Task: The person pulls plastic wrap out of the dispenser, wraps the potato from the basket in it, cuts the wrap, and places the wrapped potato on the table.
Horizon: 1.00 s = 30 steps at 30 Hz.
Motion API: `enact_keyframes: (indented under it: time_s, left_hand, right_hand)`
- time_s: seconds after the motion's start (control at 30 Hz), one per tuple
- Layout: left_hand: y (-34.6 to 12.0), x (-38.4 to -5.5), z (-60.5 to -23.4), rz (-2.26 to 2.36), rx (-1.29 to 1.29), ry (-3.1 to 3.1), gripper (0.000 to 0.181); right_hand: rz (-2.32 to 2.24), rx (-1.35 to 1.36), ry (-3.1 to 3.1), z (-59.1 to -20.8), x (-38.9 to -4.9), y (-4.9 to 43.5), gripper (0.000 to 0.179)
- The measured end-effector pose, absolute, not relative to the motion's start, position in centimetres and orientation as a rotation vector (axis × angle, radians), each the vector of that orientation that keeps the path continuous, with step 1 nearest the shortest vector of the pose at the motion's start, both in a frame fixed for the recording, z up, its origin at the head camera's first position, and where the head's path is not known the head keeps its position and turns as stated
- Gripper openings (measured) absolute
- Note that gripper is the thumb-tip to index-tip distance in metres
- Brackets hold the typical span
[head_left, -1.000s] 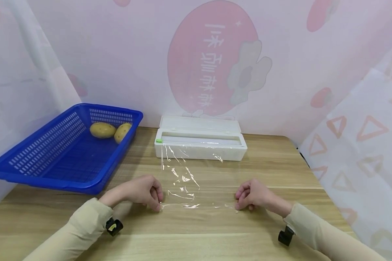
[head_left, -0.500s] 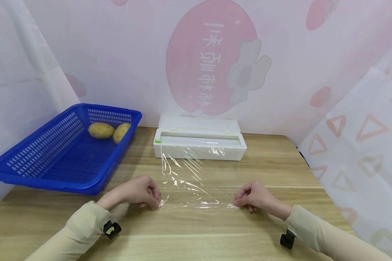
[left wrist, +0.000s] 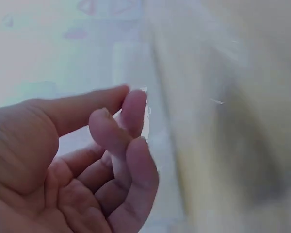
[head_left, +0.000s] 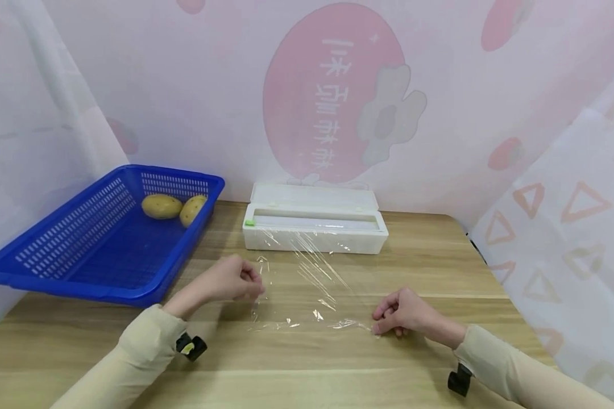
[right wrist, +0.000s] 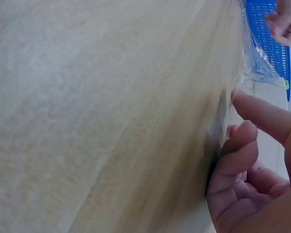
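A sheet of clear plastic wrap [head_left: 312, 284] stretches from the white wrap dispenser [head_left: 314, 241] toward the front of the table. My right hand [head_left: 406, 312] pinches its near right corner between thumb and fingers. Beside the sheet's left edge is my left hand [head_left: 230, 279], its fingers loosely curled and nothing seen between them. The right wrist view shows the left hand [right wrist: 285, 22] apart from the glinting film [right wrist: 262, 58]. A small green slider [head_left: 250, 223] sits at the left end of the dispenser's front edge; the lid [head_left: 314, 197] stands raised behind.
A blue plastic basket [head_left: 153, 284] stands at the left, with two potatoes [head_left: 162, 206] in its far right corner. Printed white cloth [head_left: 210, 85] walls in the wooden table [head_left: 307, 375] at the back and sides.
The left hand has let go of the wrap's near left corner and moved forward, toward the dispenser. The right hand stays at its corner. The film's left side has slackened.
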<state>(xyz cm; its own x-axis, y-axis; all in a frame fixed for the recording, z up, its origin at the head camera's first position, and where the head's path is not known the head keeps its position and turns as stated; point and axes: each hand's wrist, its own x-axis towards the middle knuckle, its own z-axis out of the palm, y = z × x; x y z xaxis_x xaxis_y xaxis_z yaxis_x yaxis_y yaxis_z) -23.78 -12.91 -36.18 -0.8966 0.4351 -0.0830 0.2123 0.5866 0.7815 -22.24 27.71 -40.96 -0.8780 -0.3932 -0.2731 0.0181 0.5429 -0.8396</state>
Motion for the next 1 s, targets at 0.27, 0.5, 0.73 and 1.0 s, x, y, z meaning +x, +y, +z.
enact_keyframes:
  time_s: [0.27, 0.5, 0.73, 1.0]
  left_hand:
    - [-9.7, -27.3, -29.5, 1.532, 0.459, 2.539, 0.020]
    - [-10.0, -29.9, -23.0, 1.726, 0.387, 2.594, 0.025]
    - [-16.0, -31.4, -20.7, 1.716, 0.273, 2.728, 0.040]
    - [-23.5, -33.2, -23.2, 1.464, 0.294, 2.812, 0.053]
  right_hand:
    - [-1.298, -0.318, 2.353, -41.3, -22.0, 28.5, 0.025]
    - [-1.317, -0.315, 2.338, -41.5, -21.6, 28.5, 0.025]
    - [-1.348, -0.338, 2.305, -41.6, -21.3, 28.2, 0.024]
    - [-1.326, -0.316, 2.322, -41.3, -20.9, 28.2, 0.025]
